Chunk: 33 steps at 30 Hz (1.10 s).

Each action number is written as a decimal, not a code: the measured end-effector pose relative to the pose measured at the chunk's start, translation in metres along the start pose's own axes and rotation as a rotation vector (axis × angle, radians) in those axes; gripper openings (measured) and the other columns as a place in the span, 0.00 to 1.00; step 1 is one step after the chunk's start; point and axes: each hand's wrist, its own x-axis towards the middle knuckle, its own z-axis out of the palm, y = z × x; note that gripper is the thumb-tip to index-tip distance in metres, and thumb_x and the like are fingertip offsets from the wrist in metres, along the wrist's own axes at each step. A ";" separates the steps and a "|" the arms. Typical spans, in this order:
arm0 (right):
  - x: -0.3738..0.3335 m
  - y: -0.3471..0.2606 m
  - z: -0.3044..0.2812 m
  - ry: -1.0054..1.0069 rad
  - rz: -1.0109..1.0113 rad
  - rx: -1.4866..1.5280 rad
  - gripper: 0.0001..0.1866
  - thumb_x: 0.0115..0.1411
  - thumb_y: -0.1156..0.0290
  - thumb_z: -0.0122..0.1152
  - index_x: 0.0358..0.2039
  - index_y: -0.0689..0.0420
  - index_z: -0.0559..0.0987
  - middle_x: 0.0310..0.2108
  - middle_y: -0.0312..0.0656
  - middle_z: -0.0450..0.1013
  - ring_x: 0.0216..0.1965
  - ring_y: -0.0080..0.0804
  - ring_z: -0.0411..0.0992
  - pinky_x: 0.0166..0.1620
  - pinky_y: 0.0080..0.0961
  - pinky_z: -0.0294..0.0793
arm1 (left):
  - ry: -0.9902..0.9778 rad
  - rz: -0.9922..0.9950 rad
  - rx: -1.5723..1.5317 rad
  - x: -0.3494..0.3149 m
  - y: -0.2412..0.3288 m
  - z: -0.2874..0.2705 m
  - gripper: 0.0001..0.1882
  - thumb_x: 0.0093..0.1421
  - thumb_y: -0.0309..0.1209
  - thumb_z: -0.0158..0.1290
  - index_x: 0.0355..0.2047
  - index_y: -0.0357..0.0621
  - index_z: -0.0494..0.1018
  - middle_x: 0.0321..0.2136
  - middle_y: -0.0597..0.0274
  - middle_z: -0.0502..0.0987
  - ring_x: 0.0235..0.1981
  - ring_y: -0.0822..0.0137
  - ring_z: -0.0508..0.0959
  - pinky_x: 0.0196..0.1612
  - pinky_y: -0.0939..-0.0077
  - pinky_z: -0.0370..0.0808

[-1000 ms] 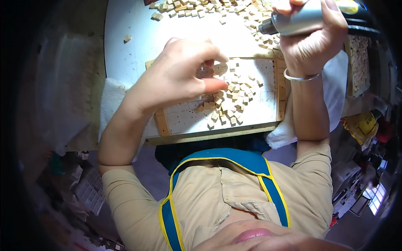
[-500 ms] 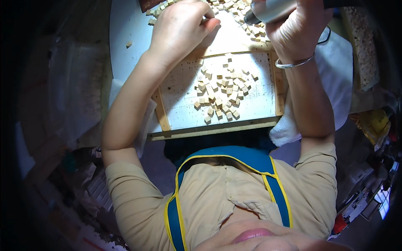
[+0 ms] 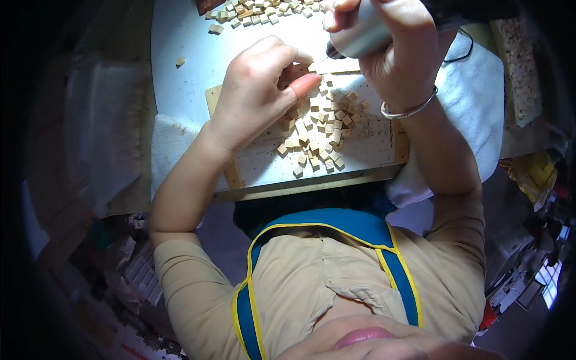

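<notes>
My right hand [image 3: 402,57] wraps around a silver-grey, cylindrical handheld power tool [image 3: 363,35], its dark tip pointing left. A thin metal bangle [image 3: 411,112] circles that wrist. My left hand [image 3: 261,87] is just left of the tip, with thumb and forefinger bent toward each other; whatever may be between them is too small to make out. Below the fingers, a pile of small wooden cubes [image 3: 324,129] lies on a white board [image 3: 258,159] with wooden edge strips, partly covered by my left hand.
More wooden cubes [image 3: 264,11] lie at the far side of the white tabletop, with one stray cube [image 3: 180,62] at the left. White towels [image 3: 474,102] drape at both sides. A black cord [image 3: 462,55] loops near the right wrist. A rough, light-brown block [image 3: 519,72] stands far right.
My left hand has come nearer, from beside the far cubes to above the near pile. My right hand has brought the power tool left and slightly nearer, its tip now beside my left fingertips.
</notes>
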 end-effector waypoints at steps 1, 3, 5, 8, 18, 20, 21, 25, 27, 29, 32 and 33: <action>0.001 0.003 -0.003 -0.041 0.047 0.036 0.17 0.61 0.87 0.56 0.49 0.63 0.70 0.34 0.40 0.73 0.28 0.28 0.76 0.32 0.26 0.79 | 0.003 0.000 -0.004 0.001 0.000 0.000 0.10 0.53 0.29 0.70 0.31 0.40 0.79 0.25 0.58 0.76 0.25 0.62 0.77 0.30 0.70 0.74; -0.002 0.004 0.001 -0.056 -0.051 -0.042 0.19 0.60 0.87 0.57 0.51 0.63 0.69 0.34 0.40 0.73 0.29 0.29 0.76 0.32 0.26 0.79 | 0.011 -0.012 -0.007 0.001 -0.003 0.000 0.10 0.53 0.28 0.70 0.31 0.40 0.79 0.24 0.59 0.76 0.25 0.62 0.77 0.30 0.70 0.74; -0.005 0.002 0.007 -0.022 -0.104 -0.129 0.21 0.59 0.87 0.58 0.53 0.63 0.69 0.35 0.40 0.73 0.30 0.29 0.77 0.32 0.26 0.79 | 0.000 0.011 -0.001 0.001 -0.006 0.000 0.10 0.53 0.28 0.70 0.30 0.40 0.78 0.24 0.59 0.76 0.26 0.62 0.77 0.31 0.69 0.74; -0.008 0.010 0.008 -0.033 -0.164 -0.109 0.21 0.59 0.87 0.58 0.53 0.61 0.69 0.37 0.40 0.73 0.32 0.29 0.77 0.34 0.25 0.79 | -0.010 0.029 0.017 0.001 -0.007 -0.001 0.10 0.53 0.29 0.69 0.29 0.40 0.78 0.24 0.59 0.76 0.26 0.61 0.77 0.32 0.68 0.74; -0.012 0.005 0.002 -0.128 -0.063 -0.128 0.19 0.61 0.86 0.56 0.51 0.59 0.69 0.39 0.39 0.72 0.39 0.28 0.77 0.44 0.27 0.79 | 0.007 0.079 0.022 0.003 -0.010 -0.001 0.10 0.54 0.29 0.68 0.28 0.39 0.77 0.24 0.56 0.76 0.27 0.57 0.78 0.32 0.66 0.74; -0.012 0.006 0.001 -0.137 -0.065 -0.138 0.19 0.61 0.86 0.55 0.52 0.60 0.69 0.40 0.39 0.73 0.39 0.28 0.77 0.44 0.27 0.79 | 0.016 0.081 0.021 0.003 -0.011 0.000 0.10 0.53 0.29 0.68 0.28 0.39 0.77 0.24 0.55 0.76 0.26 0.57 0.78 0.32 0.65 0.74; -0.012 0.006 0.000 -0.137 -0.061 -0.157 0.19 0.61 0.86 0.55 0.52 0.60 0.70 0.40 0.40 0.73 0.39 0.29 0.77 0.44 0.27 0.79 | 0.021 0.081 0.021 0.003 -0.012 0.000 0.10 0.53 0.29 0.68 0.28 0.39 0.78 0.24 0.55 0.76 0.26 0.57 0.78 0.32 0.65 0.74; -0.012 0.010 -0.007 -0.109 0.013 -0.182 0.20 0.62 0.86 0.56 0.55 0.61 0.69 0.41 0.40 0.73 0.39 0.30 0.77 0.45 0.27 0.80 | 0.021 0.060 0.002 0.002 -0.013 0.002 0.10 0.54 0.29 0.68 0.28 0.39 0.78 0.24 0.55 0.76 0.26 0.58 0.78 0.32 0.65 0.74; -0.012 0.012 -0.009 -0.120 0.016 -0.148 0.21 0.62 0.86 0.56 0.56 0.61 0.69 0.42 0.40 0.73 0.39 0.30 0.78 0.45 0.27 0.81 | 0.019 0.047 -0.001 0.001 -0.014 0.003 0.09 0.54 0.29 0.68 0.28 0.39 0.78 0.24 0.55 0.76 0.26 0.58 0.78 0.32 0.65 0.75; -0.012 0.012 -0.008 -0.156 -0.019 -0.146 0.21 0.63 0.87 0.56 0.56 0.61 0.69 0.42 0.40 0.73 0.39 0.30 0.78 0.45 0.27 0.82 | 0.021 0.045 0.002 0.001 -0.013 0.003 0.09 0.54 0.29 0.68 0.28 0.39 0.78 0.24 0.56 0.76 0.26 0.58 0.78 0.32 0.66 0.75; -0.011 0.016 -0.006 -0.129 -0.080 -0.109 0.22 0.62 0.86 0.57 0.56 0.62 0.69 0.43 0.41 0.73 0.39 0.30 0.78 0.43 0.27 0.82 | 0.020 0.047 0.002 0.001 -0.012 0.003 0.09 0.54 0.29 0.68 0.28 0.39 0.78 0.24 0.56 0.76 0.26 0.59 0.78 0.32 0.66 0.75; -0.011 0.015 -0.006 -0.135 -0.097 -0.178 0.22 0.61 0.86 0.57 0.56 0.62 0.69 0.42 0.41 0.73 0.39 0.30 0.78 0.43 0.26 0.82 | 0.019 0.048 0.001 0.001 -0.012 0.003 0.09 0.54 0.29 0.68 0.28 0.39 0.78 0.24 0.56 0.76 0.26 0.59 0.78 0.32 0.66 0.75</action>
